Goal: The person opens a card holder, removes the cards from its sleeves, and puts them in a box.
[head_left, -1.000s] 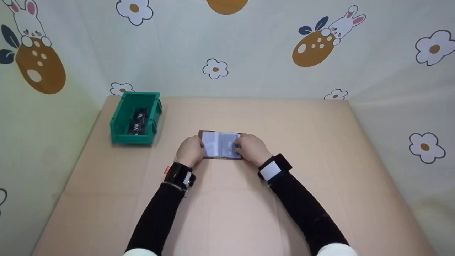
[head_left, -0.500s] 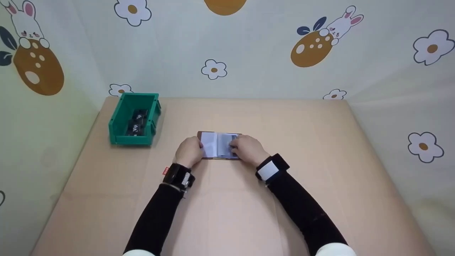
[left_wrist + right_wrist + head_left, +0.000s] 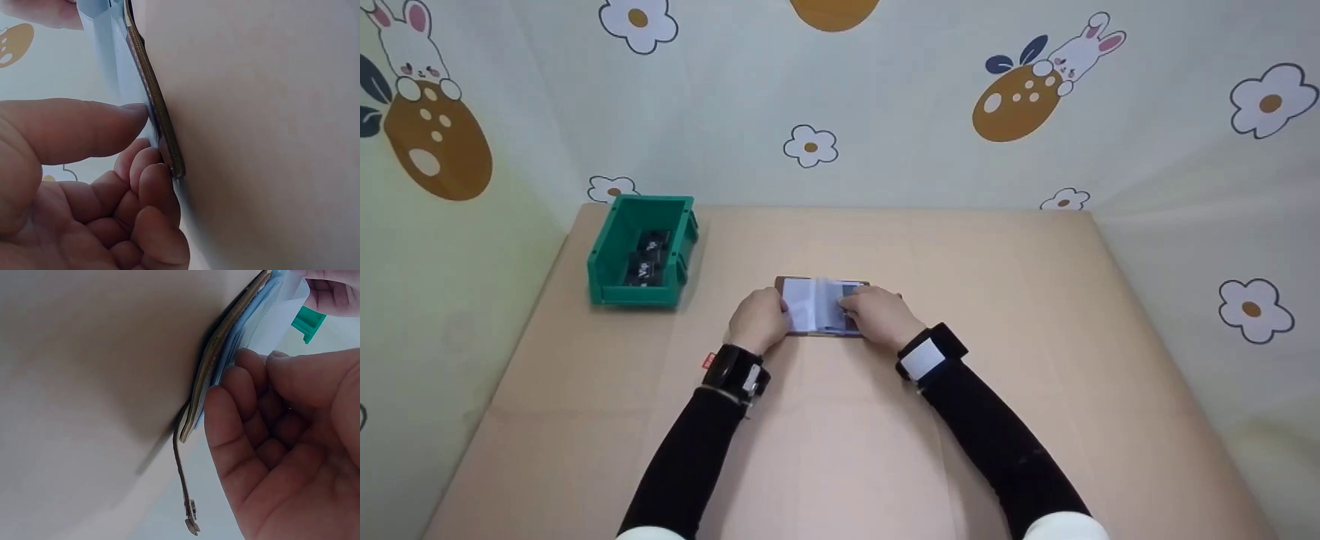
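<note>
A small brown card holder (image 3: pixel 801 306) lies spread on the table, its pale plastic sleeves facing up. My left hand (image 3: pixel 757 321) grips its left edge; in the left wrist view the thumb (image 3: pixel 126 118) lies on the sleeve side and the curled fingers are at the brown cover (image 3: pixel 154 95). Over the right half, my right hand (image 3: pixel 883 318) pinches a clear sleeve (image 3: pixel 270 326) between thumb and forefinger, and the sleeve bows up. A strap with a metal snap (image 3: pixel 194 509) sticks out from the cover in the right wrist view. What lies under the right fingers is partly hidden.
At the back left of the table (image 3: pixel 997 300) stands a green bin (image 3: pixel 634 295) holding several black cards (image 3: pixel 645 268) with white lettering. A patterned cloth wall (image 3: pixel 885 90) borders the table at the back and both sides.
My right hand has shifted slightly left, bending the sleeve up and leftward, and a darker strip shows beneath it. My left hand keeps its place on the left edge.
</note>
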`<state>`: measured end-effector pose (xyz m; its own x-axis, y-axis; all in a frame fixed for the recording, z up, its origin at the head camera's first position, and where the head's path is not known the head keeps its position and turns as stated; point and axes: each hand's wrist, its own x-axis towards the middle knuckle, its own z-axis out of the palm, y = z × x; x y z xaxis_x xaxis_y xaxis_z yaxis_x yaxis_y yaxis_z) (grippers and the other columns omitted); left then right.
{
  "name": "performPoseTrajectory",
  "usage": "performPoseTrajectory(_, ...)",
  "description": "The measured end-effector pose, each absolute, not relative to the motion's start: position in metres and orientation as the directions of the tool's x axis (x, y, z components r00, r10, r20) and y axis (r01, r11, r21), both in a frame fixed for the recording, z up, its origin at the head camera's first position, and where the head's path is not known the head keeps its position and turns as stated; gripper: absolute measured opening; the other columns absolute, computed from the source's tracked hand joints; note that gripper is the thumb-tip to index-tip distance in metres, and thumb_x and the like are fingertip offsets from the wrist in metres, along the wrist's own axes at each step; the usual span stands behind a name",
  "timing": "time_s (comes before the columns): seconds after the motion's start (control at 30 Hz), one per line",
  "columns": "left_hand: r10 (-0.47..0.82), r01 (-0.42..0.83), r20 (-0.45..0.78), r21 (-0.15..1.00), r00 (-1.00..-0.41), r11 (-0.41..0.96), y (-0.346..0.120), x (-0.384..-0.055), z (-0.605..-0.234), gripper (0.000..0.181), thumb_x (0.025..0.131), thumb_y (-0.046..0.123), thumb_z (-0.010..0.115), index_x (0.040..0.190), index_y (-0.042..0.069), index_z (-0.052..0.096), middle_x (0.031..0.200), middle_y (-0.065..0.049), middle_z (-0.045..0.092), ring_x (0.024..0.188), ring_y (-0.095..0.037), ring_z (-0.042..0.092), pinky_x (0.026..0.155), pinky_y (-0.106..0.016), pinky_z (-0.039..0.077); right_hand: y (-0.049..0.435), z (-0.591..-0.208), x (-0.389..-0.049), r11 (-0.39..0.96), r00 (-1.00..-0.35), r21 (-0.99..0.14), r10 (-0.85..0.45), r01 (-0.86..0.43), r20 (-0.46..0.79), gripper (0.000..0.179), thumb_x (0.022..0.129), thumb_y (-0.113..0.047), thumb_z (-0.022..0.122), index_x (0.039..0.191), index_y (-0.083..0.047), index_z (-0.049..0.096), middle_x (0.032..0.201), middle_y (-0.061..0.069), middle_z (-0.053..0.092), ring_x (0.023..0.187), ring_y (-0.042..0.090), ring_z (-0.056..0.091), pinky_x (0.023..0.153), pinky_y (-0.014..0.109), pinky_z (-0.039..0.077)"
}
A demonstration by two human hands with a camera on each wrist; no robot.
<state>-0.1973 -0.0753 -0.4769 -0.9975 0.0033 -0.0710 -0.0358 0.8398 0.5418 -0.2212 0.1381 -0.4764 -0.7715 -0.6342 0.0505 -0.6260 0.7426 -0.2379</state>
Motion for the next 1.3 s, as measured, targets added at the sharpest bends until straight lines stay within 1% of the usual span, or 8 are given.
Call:
performPoseTrajectory(0.13, 0.023, -0.01, -0.058, 0.51, -0.998, 0.86, -0.073, -0.197, -0.475, 0.017, 0.079, 0.005, 0.063, 0.091, 0.0, 0.074, 0.093, -0.014, 0.071, 0.083, -0.03, 0.065, 0.073, -0.045, 0.052, 0.138, -0.478, -0.222, 0.74, -0.764, -0.215, -0.643, -0.638, 0.052, 0.017, 0.096, -0.004, 0.059, 0.105, -0.006, 0.073, 0.09, 0.01, 0.065, 0.085, 0.027, 0.063, 0.076, 0.039, 0.051)
performPoseTrajectory(0.27, 0.09, 0.07, -0.018, 0.483, -0.996, 0.873, -0.064, -0.195, -0.469, 0.013, 0.08, 0.007, 0.068, 0.09, 0.001, 0.073, 0.093, -0.012, 0.071, 0.082, -0.028, 0.065, 0.071, -0.044, 0.052, 0.139, -0.479, -0.223, 0.739, -0.757, -0.18, -0.651, -0.649, 0.055, 0.015, 0.096, -0.004, 0.059, 0.103, -0.008, 0.072, 0.084, 0.008, 0.061, 0.079, 0.026, 0.06, 0.072, 0.038, 0.05)
performPoseTrajectory(0.47, 0.228, 0.218, 0.034, 0.457, -0.973, 0.862, -0.044, -0.192, -0.464, 0.021, 0.075, 0.009, 0.076, 0.093, 0.002, 0.069, 0.093, -0.011, 0.066, 0.087, -0.028, 0.062, 0.075, -0.043, 0.051, 0.14, -0.478, -0.223, 0.727, -0.748, -0.191, -0.658, -0.66, 0.083, 0.013, 0.095, -0.003, 0.059, 0.099, -0.007, 0.071, 0.082, 0.008, 0.061, 0.078, 0.027, 0.06, 0.07, 0.038, 0.049)
performPoseTrajectory(0.67, 0.324, 0.314, 0.046, 0.408, -0.945, 0.857, -0.03, -0.193, -0.469, 0.025, 0.071, 0.002, 0.074, 0.095, 0.003, 0.069, 0.095, -0.011, 0.064, 0.089, -0.03, 0.061, 0.077, -0.043, 0.051, 0.14, -0.479, -0.223, 0.721, -0.749, -0.218, -0.656, -0.658, 0.089, 0.014, 0.095, -0.002, 0.059, 0.098, -0.007, 0.072, 0.083, 0.007, 0.061, 0.08, 0.025, 0.06, 0.073, 0.038, 0.048)
performPoseTrajectory(0.87, 0.348, 0.348, 0.07, 0.374, -0.935, 0.859, -0.026, -0.194, -0.471, 0.023, 0.077, 0.0, 0.073, 0.099, 0.005, 0.07, 0.099, -0.011, 0.066, 0.093, -0.029, 0.062, 0.082, -0.042, 0.051, 0.14, -0.479, -0.222, 0.715, -0.745, -0.222, -0.659, -0.663, 0.104, 0.013, 0.095, -0.002, 0.059, 0.091, -0.008, 0.07, 0.081, 0.006, 0.062, 0.08, 0.025, 0.06, 0.074, 0.038, 0.048)
performPoseTrajectory(1.03, 0.376, 0.39, 0.114, 0.381, -0.92, 0.838, -0.027, -0.193, -0.473, 0.016, 0.081, 0.003, 0.071, 0.097, 0.004, 0.068, 0.097, -0.011, 0.065, 0.093, -0.03, 0.061, 0.082, -0.042, 0.05, 0.14, -0.477, -0.22, 0.722, -0.748, -0.209, -0.657, -0.659, 0.089, 0.013, 0.097, -0.004, 0.057, 0.093, -0.009, 0.068, 0.085, 0.008, 0.062, 0.084, 0.027, 0.062, 0.075, 0.04, 0.049)
performPoseTrajectory(1.17, 0.406, 0.439, 0.166, 0.355, -0.899, 0.826, -0.028, -0.192, -0.477, 0.014, 0.082, 0.001, 0.069, 0.095, 0.004, 0.065, 0.093, -0.011, 0.062, 0.09, -0.031, 0.061, 0.08, -0.042, 0.05, 0.14, -0.476, -0.219, 0.734, -0.758, -0.201, -0.649, -0.648, 0.074, 0.013, 0.099, -0.006, 0.055, 0.101, -0.01, 0.067, 0.09, 0.011, 0.063, 0.09, 0.031, 0.063, 0.078, 0.042, 0.05)
performPoseTrajectory(1.3, 0.407, 0.453, 0.202, 0.339, -0.891, 0.824, -0.029, -0.192, -0.478, 0.013, 0.083, -0.003, 0.063, 0.094, 0.005, 0.062, 0.091, -0.01, 0.062, 0.088, -0.03, 0.061, 0.076, -0.042, 0.051, 0.142, -0.478, -0.219, 0.747, -0.769, -0.197, -0.636, -0.635, 0.066, 0.014, 0.099, -0.006, 0.055, 0.106, -0.009, 0.066, 0.088, 0.011, 0.061, 0.086, 0.03, 0.062, 0.075, 0.042, 0.051)
